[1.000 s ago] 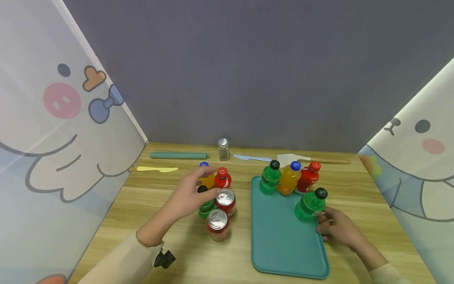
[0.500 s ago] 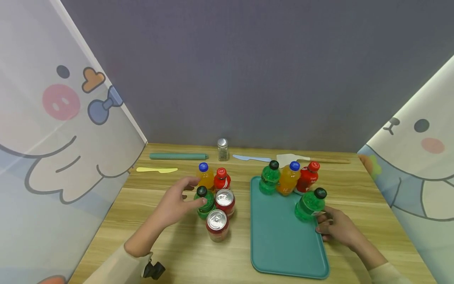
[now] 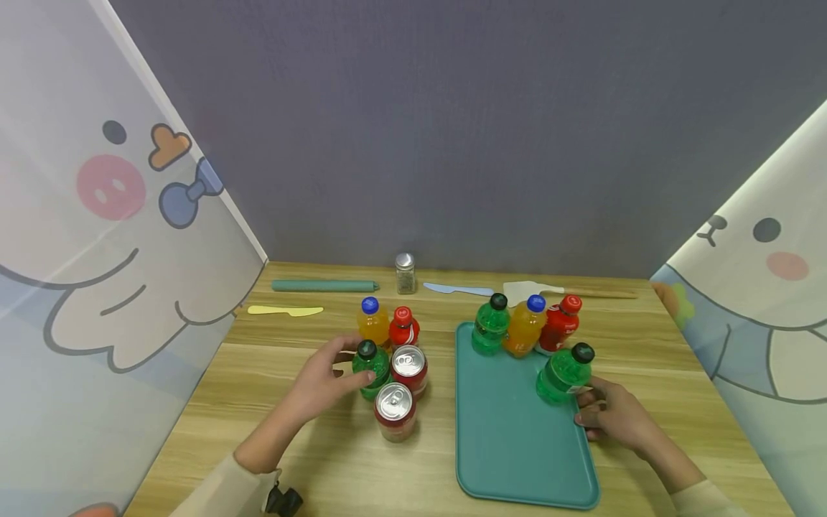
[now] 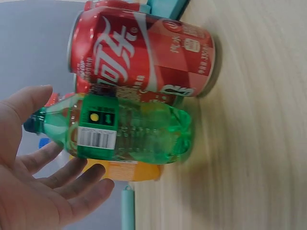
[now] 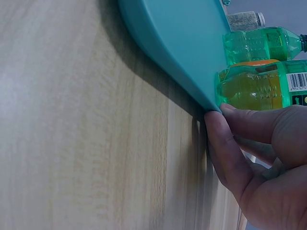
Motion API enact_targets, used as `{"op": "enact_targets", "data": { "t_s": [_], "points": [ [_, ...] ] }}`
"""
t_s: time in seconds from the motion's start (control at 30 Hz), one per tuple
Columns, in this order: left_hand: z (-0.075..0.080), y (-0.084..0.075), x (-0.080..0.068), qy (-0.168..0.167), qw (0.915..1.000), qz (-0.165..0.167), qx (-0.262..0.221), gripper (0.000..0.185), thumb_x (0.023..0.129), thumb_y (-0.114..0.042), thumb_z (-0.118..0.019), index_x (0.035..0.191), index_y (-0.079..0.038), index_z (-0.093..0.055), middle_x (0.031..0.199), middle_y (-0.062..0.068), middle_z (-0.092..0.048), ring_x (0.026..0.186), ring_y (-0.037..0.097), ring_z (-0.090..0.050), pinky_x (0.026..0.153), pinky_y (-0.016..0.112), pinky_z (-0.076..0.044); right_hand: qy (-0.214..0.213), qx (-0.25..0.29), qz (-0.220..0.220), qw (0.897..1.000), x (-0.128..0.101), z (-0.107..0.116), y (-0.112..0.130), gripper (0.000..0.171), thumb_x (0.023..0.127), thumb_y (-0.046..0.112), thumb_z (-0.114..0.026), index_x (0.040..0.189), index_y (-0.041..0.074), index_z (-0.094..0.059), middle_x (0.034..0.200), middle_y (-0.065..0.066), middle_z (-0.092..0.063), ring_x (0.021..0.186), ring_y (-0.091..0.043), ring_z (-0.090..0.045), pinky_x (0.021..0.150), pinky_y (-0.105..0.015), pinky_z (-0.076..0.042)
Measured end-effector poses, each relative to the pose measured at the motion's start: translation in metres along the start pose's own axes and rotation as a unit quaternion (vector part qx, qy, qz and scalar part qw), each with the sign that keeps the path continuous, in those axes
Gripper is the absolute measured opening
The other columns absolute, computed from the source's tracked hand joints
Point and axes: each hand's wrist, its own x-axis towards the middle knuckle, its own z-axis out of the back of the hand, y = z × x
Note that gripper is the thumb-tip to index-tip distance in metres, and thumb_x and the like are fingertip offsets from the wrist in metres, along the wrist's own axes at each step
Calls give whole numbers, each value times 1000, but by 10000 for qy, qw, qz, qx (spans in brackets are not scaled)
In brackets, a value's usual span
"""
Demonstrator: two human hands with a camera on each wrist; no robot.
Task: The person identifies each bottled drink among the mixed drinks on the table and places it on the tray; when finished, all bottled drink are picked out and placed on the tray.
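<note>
My left hand [image 3: 326, 380] reaches around a green soda bottle [image 3: 373, 373] with a black cap, its thumb in front and fingers behind. In the left wrist view the fingers are spread beside the green bottle [image 4: 136, 129] and do not grip it. Two red cola cans [image 3: 395, 413] stand beside this bottle, with a red cola bottle [image 3: 403, 330] and an orange soda bottle [image 3: 372, 321] behind. With thumb and fingers, my right hand [image 3: 617, 415] pinches the right edge of a teal tray [image 3: 517, 449]; the wrist view shows the tray rim [image 5: 165, 62] between them.
Green [image 3: 489, 330], orange [image 3: 525, 329] and red [image 3: 558, 329] bottles line the tray's far edge. Another green bottle [image 3: 563, 377] stands near the right hand. Behind lie a teal stick [image 3: 325, 286], yellow knife [image 3: 286, 310], shaker [image 3: 405, 274], blue knife [image 3: 457, 289] and spatula [image 3: 526, 291].
My left hand has moved back toward me from over the red and orange bottles, then in around the green bottle. The right hand stays at the tray edge.
</note>
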Motion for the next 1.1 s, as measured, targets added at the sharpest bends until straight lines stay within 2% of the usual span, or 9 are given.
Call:
{"op": "enact_targets", "data": {
  "t_s": [0.27, 0.77, 1.1],
  "points": [
    [-5, 9, 1, 94, 9994, 20, -321, 57, 87, -22, -83, 136, -7, -59, 136, 15, -62, 127, 38, -58, 105, 59, -50, -18, 67, -62, 10000, 0, 0, -2, 78, 86, -5, -75, 151, -13, -32, 109, -21, -63, 85, -25, -67, 62, -38, -62],
    [-7, 18, 9, 173, 9982, 38, -576, 55, 83, -18, -87, 128, -8, -57, 131, 14, -63, 125, 47, -60, 100, 58, -53, -48, 177, -10, 9998, -3, -3, 3, 77, 86, -5, -73, 151, -14, -32, 108, -22, -62, 83, -25, -66, 61, -38, -62],
    [-7, 24, 8, -109, 9989, -229, -406, 52, 82, -22, -88, 125, -10, -62, 125, 10, -68, 120, 36, -65, 104, 56, -52, -103, 142, -65, 9998, -2, -4, 2, 75, 86, -7, -73, 150, -12, -35, 107, -21, -63, 82, -25, -66, 61, -38, -63]
  ]
}}
